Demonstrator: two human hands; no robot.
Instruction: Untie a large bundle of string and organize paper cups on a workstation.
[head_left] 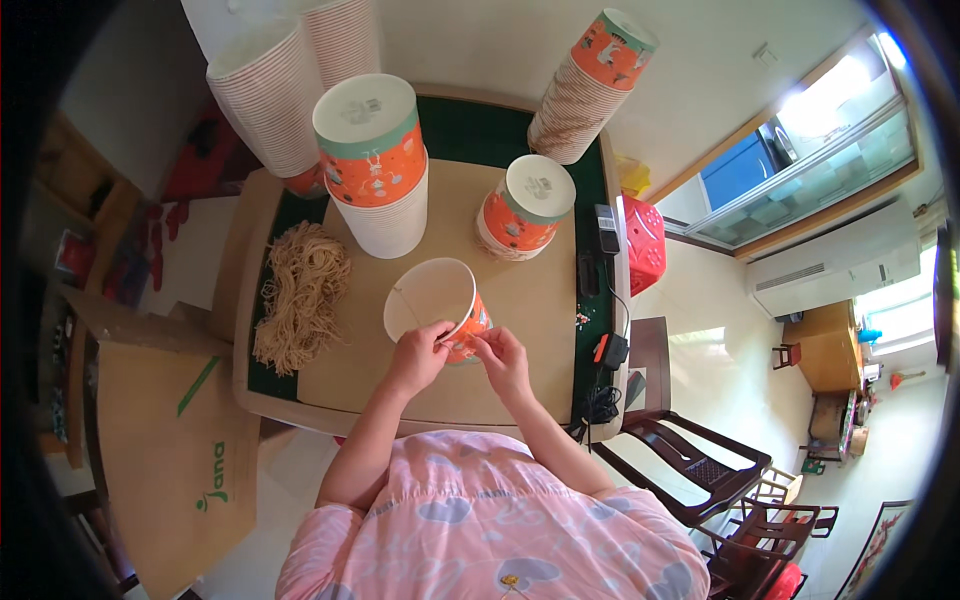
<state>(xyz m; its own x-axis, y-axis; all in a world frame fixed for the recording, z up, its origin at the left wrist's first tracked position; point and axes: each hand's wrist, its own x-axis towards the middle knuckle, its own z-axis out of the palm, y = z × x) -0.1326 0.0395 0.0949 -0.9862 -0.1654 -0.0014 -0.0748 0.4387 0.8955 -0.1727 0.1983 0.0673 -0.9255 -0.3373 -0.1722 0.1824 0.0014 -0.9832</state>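
A white-lined paper bucket [415, 290] with an orange printed outside stands tilted before me, its mouth facing up. At its near rim my left hand [420, 357] is closed in a pinch. A thin beige string [405, 302] runs inside the bucket toward those fingers. Against the orange outer wall, just to the right, my right hand [503, 362] is pinched too; whatever it holds is too small to make out. Left of the bucket lies a loose bundle of beige string [300, 290].
Upside-down bucket stacks stand behind: a tall one [375, 165], a short one [525, 208] and one at the back right [595, 85]. More nested buckets [265, 95] rise at the back left. Black cables and an adapter [610, 350] line the table's right edge. A cardboard box [170, 450] is at left.
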